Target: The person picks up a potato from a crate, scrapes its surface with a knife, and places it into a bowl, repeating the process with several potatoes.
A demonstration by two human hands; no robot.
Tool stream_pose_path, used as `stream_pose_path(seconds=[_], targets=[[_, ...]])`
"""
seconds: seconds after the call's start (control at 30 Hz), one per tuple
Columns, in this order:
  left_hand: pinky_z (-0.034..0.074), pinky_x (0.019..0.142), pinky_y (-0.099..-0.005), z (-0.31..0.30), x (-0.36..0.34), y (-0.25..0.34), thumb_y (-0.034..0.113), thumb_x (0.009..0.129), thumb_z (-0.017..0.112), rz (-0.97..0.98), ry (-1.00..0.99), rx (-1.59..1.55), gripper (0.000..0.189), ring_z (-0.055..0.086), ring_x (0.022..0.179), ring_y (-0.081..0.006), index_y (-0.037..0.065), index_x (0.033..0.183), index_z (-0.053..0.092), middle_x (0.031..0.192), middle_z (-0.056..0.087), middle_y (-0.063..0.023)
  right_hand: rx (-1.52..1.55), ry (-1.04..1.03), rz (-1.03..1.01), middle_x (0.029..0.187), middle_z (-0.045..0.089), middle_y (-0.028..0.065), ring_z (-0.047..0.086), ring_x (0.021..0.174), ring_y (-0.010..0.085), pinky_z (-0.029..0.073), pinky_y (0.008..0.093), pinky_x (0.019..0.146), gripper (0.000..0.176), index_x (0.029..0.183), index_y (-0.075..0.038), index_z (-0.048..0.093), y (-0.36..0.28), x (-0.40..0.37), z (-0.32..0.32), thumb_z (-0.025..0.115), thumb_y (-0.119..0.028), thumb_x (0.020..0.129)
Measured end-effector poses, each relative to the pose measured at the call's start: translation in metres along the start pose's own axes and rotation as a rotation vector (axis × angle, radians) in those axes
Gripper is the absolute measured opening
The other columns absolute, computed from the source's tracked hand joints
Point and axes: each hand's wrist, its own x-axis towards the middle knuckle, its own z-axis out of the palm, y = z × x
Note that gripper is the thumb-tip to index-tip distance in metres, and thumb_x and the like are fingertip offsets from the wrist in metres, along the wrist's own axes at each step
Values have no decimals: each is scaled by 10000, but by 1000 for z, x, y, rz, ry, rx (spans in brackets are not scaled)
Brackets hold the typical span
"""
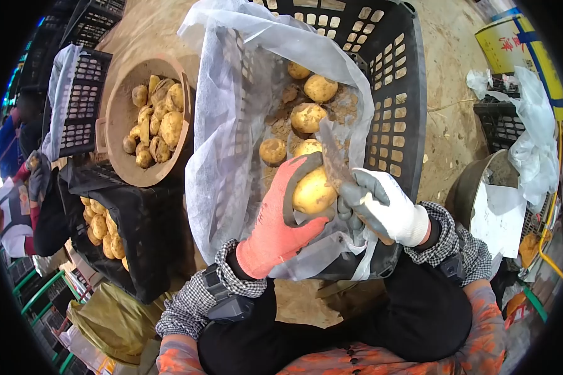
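My left hand (280,215), in a coral glove with grey fingers, is closed around a yellow potato (314,190) above the crate. A knife (335,156) with a dirt-smeared blade is gripped in my right hand (388,203), which wears a white and grey glove. Its blade points away from me and lies against the potato's right side. Below my hands, a black plastic crate (417,94) is lined with a thin white sheet (222,144). Several potatoes, among them one large one (308,117), rest on soil inside it.
Left of the crate, a brown basin (120,147) holds several potatoes, some cut. Nearer me stands a black-lined crate (150,250) of potatoes. A round metal container (463,194) and crumpled plastic (535,137) are at right. Another person (19,206) sits at far left.
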Motion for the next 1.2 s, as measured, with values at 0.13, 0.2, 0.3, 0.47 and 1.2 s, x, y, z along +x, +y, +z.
stream_pose_path(seconds=[0.13, 0.2, 0.3, 0.47, 1.2], targets=[[315, 1063, -385, -2, 0, -1, 26, 670, 722, -2, -34, 78, 741, 405, 1280, -331, 33, 1340, 405, 1357, 420, -177, -570, 28, -584, 787, 595, 42, 569, 646, 74, 475, 210, 572, 264, 1059, 27, 513, 7, -1, -3, 480, -180, 897], [317, 1061, -385, -2, 1, 3, 25, 671, 721, 25, -30, 91, 739, 407, 1278, -330, 35, 1338, 405, 1357, 419, -176, 95, -36, 16, 734, 580, 32, 555, 594, 71, 457, 222, 510, 280, 993, 2, 542, 1, 0, 0, 532, -264, 909], [319, 1059, -386, -3, 1, 2, 21, 666, 721, 96, -26, 162, 741, 414, 1268, -324, 34, 1336, 406, 1347, 426, -176, 191, 35, -43, 723, 574, 27, 548, 586, 72, 446, 228, 485, 282, 980, -13, 548, 1, 1, -1, 540, -285, 906], [401, 937, -268, -2, 1, 9, -32, 722, 636, -55, -47, 112, 660, 494, 1124, -157, 10, 1335, 396, 1235, 491, -78, -17, -184, -27, 805, 593, 39, 576, 659, 92, 478, 235, 578, 342, 1073, -3, 525, 2, 1, -4, 553, -302, 909], [309, 1067, -331, 0, 7, 17, 294, 991, 417, 16, 62, -109, 532, 391, 1284, -213, -24, 1404, 312, 1392, 407, -140, -852, 29, -511, 865, 638, 144, 645, 811, 294, 501, 323, 698, 381, 1086, 36, 566, 14, 1, -6, 588, -258, 846]])
